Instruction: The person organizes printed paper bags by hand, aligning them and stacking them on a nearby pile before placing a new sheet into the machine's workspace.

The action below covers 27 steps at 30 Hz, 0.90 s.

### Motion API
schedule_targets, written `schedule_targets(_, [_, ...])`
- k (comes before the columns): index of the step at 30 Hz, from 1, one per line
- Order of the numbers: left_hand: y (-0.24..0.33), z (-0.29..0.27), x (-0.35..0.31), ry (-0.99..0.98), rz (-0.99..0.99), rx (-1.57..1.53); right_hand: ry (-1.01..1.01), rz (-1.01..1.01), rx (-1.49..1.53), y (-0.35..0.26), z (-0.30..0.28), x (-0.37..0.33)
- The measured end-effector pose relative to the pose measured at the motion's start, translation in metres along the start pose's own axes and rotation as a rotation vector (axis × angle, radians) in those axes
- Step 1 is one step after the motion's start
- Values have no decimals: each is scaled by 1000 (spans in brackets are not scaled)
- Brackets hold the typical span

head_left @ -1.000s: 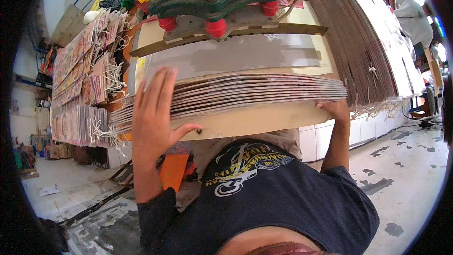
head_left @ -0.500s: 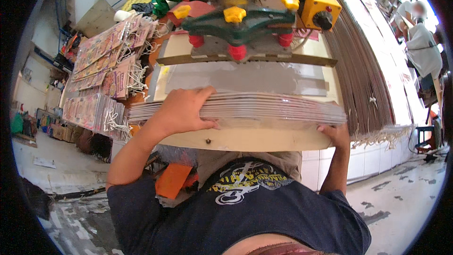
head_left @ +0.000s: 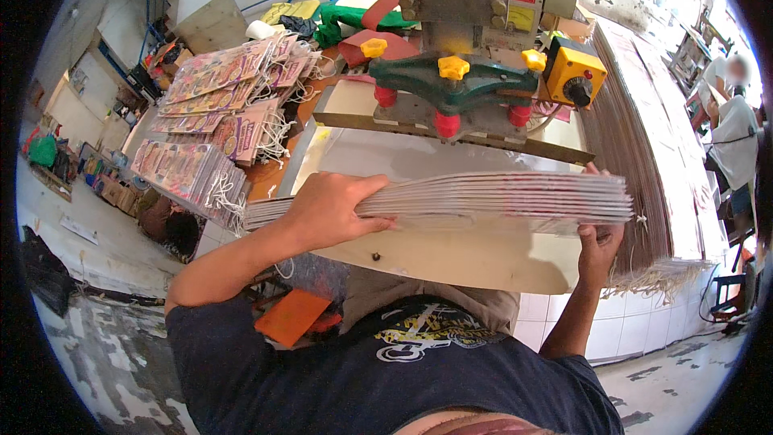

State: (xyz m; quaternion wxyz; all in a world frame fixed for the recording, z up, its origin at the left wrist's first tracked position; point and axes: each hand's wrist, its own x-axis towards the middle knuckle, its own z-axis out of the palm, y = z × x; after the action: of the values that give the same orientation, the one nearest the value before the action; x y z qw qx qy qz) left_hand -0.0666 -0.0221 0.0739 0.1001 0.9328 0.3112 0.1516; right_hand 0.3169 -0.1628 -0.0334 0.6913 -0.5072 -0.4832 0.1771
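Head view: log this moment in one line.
left hand: gripping layered stack | right hand: gripping stack's right end | beyond: green bracket, yellow knobs

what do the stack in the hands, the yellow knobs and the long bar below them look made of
Stack: perhaps coated paper or plastic, with thin, pale layered edges; the look leaves it open.
Yellow knobs: probably moulded plastic, evenly coloured with rounded lobes.
Long bar: likely metal, dull brownish, thin and straight-edged.

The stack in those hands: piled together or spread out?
Piled together: the stack shows thin layers, one upon another, between the left hand and right hand.
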Motion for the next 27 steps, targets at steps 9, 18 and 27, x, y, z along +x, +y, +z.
schedule_targets(9, [6,-53,-19,148,-171,-3,95,44,263,38,11,8])
schedule_targets(18, [35,-81,-45,338,-302,-518,-158,408,259,31,36,-12])
schedule_targets(27, [-7,-81,-82,981,-327,-812,-193,404,222,23,37,-15])
